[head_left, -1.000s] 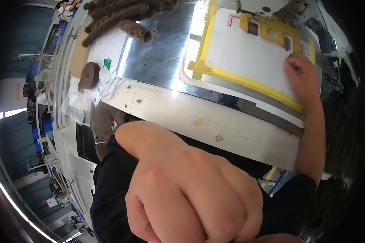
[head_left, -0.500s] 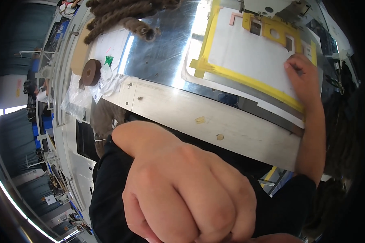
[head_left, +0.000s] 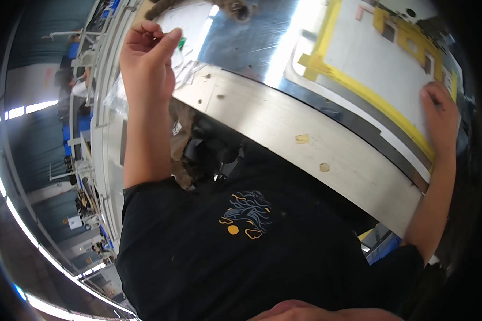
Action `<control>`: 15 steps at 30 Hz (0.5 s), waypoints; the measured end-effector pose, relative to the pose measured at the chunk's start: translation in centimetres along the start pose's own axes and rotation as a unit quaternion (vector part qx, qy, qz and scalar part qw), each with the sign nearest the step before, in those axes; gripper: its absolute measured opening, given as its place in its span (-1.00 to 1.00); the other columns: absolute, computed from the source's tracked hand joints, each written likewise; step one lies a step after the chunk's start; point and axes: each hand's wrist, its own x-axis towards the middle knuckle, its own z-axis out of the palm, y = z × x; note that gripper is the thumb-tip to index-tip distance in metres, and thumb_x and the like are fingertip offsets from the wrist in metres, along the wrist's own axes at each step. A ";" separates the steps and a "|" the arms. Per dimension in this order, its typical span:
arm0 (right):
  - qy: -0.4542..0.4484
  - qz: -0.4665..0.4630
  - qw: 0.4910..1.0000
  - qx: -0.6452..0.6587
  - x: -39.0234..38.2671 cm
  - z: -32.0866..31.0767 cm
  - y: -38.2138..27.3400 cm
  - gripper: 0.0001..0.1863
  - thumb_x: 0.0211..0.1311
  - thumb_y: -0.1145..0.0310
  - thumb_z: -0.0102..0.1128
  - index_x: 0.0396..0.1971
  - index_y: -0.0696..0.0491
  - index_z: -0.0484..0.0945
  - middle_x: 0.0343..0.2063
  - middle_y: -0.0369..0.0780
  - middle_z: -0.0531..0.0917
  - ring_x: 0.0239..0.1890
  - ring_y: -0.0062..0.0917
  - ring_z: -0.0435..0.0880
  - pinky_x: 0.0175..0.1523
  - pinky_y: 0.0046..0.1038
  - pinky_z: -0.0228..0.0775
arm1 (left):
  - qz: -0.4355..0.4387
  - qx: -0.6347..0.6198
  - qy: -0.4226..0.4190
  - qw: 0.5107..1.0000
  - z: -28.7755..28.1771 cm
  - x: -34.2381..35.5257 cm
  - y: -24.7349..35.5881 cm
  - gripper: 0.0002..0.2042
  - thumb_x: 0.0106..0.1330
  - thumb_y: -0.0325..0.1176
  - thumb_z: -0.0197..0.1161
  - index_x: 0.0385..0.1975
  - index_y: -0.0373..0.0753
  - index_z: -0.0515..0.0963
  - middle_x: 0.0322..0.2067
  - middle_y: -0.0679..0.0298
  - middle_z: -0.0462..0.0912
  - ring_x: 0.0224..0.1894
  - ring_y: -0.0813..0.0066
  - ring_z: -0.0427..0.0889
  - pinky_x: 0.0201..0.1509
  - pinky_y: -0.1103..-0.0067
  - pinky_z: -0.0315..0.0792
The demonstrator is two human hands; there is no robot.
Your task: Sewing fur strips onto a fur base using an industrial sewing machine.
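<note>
My left hand (head_left: 149, 53) is raised over the left end of the table, its fingers curled in and the thumb bent near them. Whatever lies within those fingers, if anything, is too small to make out. Beside its thumb show a green scrap (head_left: 182, 43) and crumpled white material (head_left: 186, 72). My right hand (head_left: 442, 112), fingers curled, rests at the right edge of a white board (head_left: 375, 64) bordered with yellow tape (head_left: 353, 86). The inside of its grip is hidden. Just beyond it is a yellow plate with cut-out openings (head_left: 407, 44).
A shiny metal plate (head_left: 246, 40) covers the table between my hands. Brown furry pieces (head_left: 235, 8) lie at its far edge. Small tan scraps (head_left: 302, 139) sit on the pale front strip (head_left: 262, 115). Brown furry material (head_left: 181, 123) hangs below the table edge.
My left hand has gone from close in front of me, where it was a fist, out to the table's left end. The view has shifted; my right hand stays by the board.
</note>
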 end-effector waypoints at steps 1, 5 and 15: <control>-0.005 0.002 1.000 -0.020 0.3 0.1 0.0 -0.83 0.41 0.42 0.28 -0.27 0.23 0.56 -0.26 -0.27 0.60 -0.24 -0.60 0.52 -0.02 -0.58 0.38 | -0.042 0.034 0.063 0.997 -4.4 0.4 -1.0 -0.74 0.26 -0.72 0.40 -0.16 -0.27 0.52 -0.27 0.28 0.63 -0.25 0.44 0.70 -0.06 0.58 0.62; -0.029 0.014 0.998 -0.059 0.7 0.2 3.3 -0.83 0.49 0.37 0.24 -0.18 0.19 0.57 -0.15 -0.29 0.61 -0.10 -0.61 0.53 0.10 -0.58 0.34 | -0.130 0.188 0.316 0.921 -16.6 -3.1 -4.8 -0.70 0.16 -0.65 0.54 -0.20 -0.34 0.54 -0.36 0.28 0.61 -0.36 0.46 0.67 -0.28 0.60 0.61; 0.018 0.067 0.997 -0.019 -0.2 -0.1 4.6 -0.77 0.51 0.30 0.26 -0.04 0.15 0.60 -0.04 -0.31 0.65 0.06 -0.61 0.55 0.27 -0.54 0.32 | -0.383 0.302 0.365 0.793 -27.5 -17.3 -13.0 -0.70 0.29 -0.54 0.40 0.00 -0.37 0.57 -0.32 0.21 0.71 -0.43 0.48 0.68 -0.36 0.53 0.62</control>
